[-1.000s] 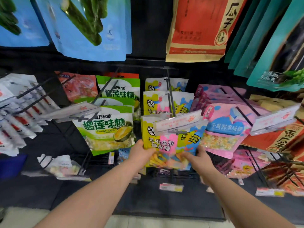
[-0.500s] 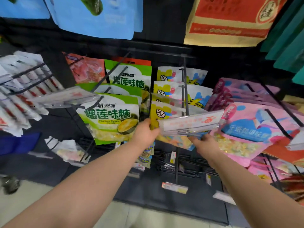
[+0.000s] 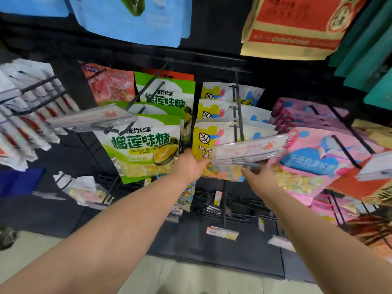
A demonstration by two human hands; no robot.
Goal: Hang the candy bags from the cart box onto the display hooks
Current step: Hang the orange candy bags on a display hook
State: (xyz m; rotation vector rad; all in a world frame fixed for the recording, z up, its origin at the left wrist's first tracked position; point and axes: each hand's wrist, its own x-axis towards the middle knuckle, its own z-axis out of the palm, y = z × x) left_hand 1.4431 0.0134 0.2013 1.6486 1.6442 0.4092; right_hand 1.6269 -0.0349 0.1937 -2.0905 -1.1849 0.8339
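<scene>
Yellow-and-white candy bag (image 3: 209,138) (leaf logo), green-and-white durian bag (image 3: 141,145), pink bags (image 3: 311,153) with blue patch, black hooks (image 3: 238,107)

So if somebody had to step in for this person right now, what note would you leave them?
Left hand: grips the lower left edge of the front yellow candy bag.
Right hand: holds the bag's lower right, fingers partly hidden under the price tag holder.
Bag: its top seems threaded on the hook, in front of matching bags, between green durian candy bags and pink bags.
Done: this bag looks hung, or nearly so.
Left: check that it sits, let go, fetch more from the cart box, which is out of view.
</scene>
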